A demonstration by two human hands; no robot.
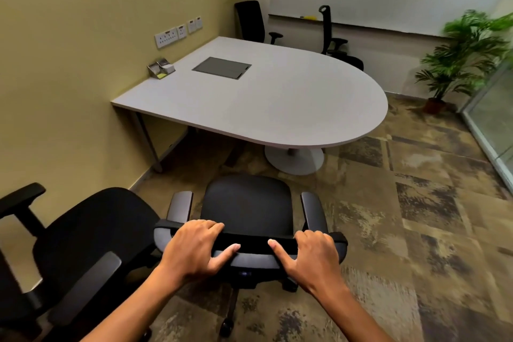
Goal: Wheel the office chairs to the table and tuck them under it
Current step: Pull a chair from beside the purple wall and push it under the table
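While both the left hand [195, 247] and right hand [312, 254] clasp the backrest top of the office chair [247, 208], its seat faces the table [249, 97] straight ahead, near but not yet under it.

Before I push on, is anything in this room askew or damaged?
No damage or spills show. Only untucked chairs: the held chair gripped by both hands, the spare chair at left, two far chairs behind the table.

Soft, even indoor light; the table [277, 97] top is bright, with shadow beneath it. Wide-angle bending curves the edges, and the plant [460, 55] looks blurred.
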